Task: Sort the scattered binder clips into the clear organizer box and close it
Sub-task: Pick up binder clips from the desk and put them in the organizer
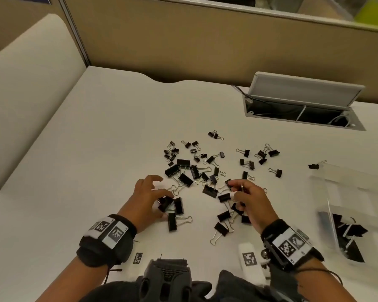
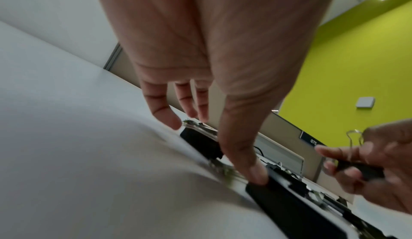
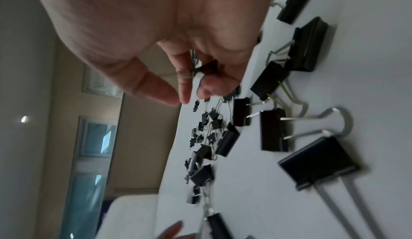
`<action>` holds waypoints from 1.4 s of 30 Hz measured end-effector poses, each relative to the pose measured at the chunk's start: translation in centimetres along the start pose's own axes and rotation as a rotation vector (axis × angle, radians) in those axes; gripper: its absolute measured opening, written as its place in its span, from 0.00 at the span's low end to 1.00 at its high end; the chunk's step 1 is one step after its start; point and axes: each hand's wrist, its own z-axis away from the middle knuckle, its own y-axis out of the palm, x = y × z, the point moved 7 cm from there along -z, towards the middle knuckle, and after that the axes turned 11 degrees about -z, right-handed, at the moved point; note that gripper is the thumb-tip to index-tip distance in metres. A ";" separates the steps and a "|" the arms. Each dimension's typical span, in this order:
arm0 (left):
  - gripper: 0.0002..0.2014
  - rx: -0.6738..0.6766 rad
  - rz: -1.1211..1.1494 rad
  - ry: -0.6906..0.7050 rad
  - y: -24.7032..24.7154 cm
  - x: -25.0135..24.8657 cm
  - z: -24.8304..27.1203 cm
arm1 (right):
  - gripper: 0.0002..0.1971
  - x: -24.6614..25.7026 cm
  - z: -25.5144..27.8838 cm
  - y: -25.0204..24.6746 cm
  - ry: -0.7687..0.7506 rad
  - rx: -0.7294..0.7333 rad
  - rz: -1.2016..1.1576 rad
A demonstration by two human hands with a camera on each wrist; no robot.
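Observation:
Black binder clips [image 1: 196,171] of small and large sizes lie scattered over the middle of the white desk [image 1: 96,149]. The clear organizer box [image 1: 347,188] stands open at the right, with large clips [image 1: 349,229] in its near compartment. My left hand [image 1: 162,188] hovers over a few large clips [image 1: 170,205]; in the left wrist view its fingers [image 2: 162,109] are straight and the thumb touches a large clip [image 2: 278,195]. My right hand [image 1: 234,190] pinches a binder clip [image 3: 207,66], whose wire handle [image 2: 353,137] sticks up from the fingers.
An open cable hatch [image 1: 303,105] with a raised lid is sunk into the desk at the back right. Beige partitions [image 1: 205,40] close off the far side. White marker tags [image 1: 249,258] lie near the front edge. One clip [image 1: 314,166] lies by the box's far corner.

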 end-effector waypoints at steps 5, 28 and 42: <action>0.23 -0.172 0.197 -0.105 -2.2 1.8 0.6 | 0.17 0.4 -1.4 1.9 -0.182 0.002 0.755; 0.28 0.155 0.056 -0.125 1.8 -1.8 2.4 | 0.22 -0.4 -1.1 3.5 -0.173 0.043 0.972; 0.16 0.032 0.399 -0.213 0.7 -0.5 2.8 | 0.13 -2.1 0.5 3.0 0.254 0.265 -0.906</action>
